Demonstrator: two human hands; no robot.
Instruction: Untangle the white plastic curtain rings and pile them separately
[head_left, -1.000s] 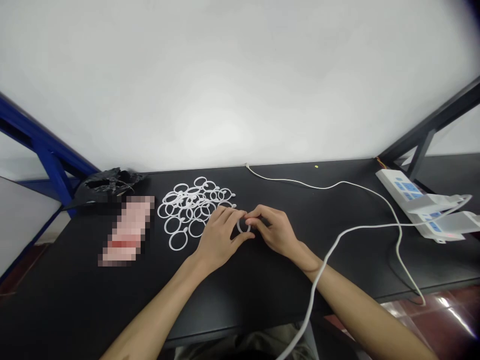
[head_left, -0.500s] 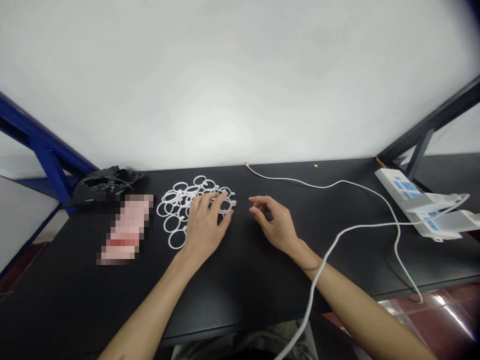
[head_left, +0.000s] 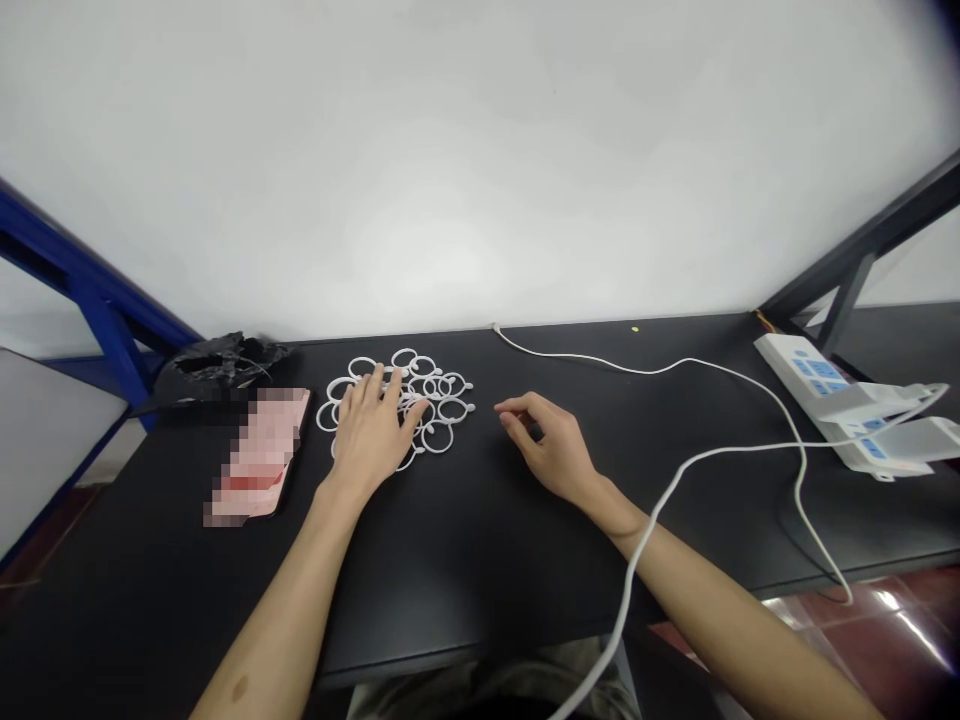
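Note:
A loose heap of white plastic rings (head_left: 437,437), each with a small tab like curtain rings, lies on the black table (head_left: 450,560) left of centre. My left hand (head_left: 373,420) rests palm down over the heap's left part, fingers spread, hiding several rings beneath it. To the right of the rings, my right hand (head_left: 551,440) stays apart from them, just above or on the table. Its thumb and index fingertips come together in a loose pinch, with nothing visible between them.
Left of the heap lies a phone (head_left: 262,450) with a partly blurred pink screen, and behind it a crumpled black plastic bag (head_left: 217,365). A white cable (head_left: 679,475) crosses over my right forearm toward a power strip (head_left: 817,400). The wall (head_left: 450,180) bounds the back.
My left hand has moved left across the heap, uncovering rings on its right side and gathering the front ones closer. My right thumb and index finger have drawn closer together; that hand stays in place.

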